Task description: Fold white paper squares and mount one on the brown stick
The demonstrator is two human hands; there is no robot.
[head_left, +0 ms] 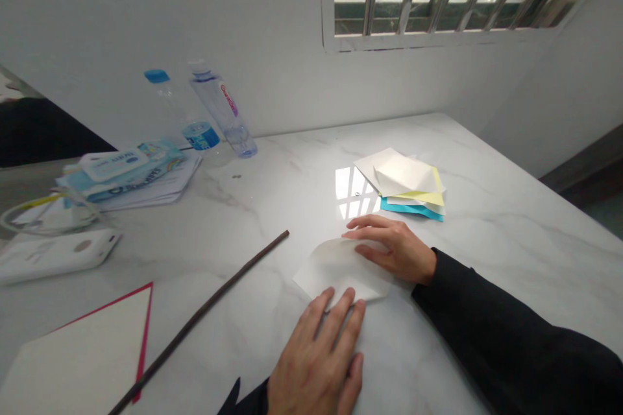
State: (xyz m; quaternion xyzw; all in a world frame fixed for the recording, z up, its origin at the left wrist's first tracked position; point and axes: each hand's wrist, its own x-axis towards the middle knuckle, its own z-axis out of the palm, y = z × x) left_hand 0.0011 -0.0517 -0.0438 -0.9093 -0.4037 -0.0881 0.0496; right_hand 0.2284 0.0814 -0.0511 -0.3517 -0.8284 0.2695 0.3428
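A small sheet of white paper [335, 266] lies on the marble-patterned table in front of me, its far side slightly raised. My left hand [318, 350] rests at the paper's near edge, palm down, with fingertips touching it and fingers spread. Over the sheet's far right side reaches my right hand [396, 249], its fingers stretched out to the left and its thumb apart from them above the paper. Just beyond the right hand is a loose pile of white, yellow and blue papers [406, 178].
A thin dark stick [228, 288] crosses the table at left, over a red-edged white board or booklet [82, 350]. Two plastic bottles, one blue-capped [202, 136] and one clear [238, 139], stand near the wall. Left are a wipes pack [126, 172], a cable and a white device [58, 256].
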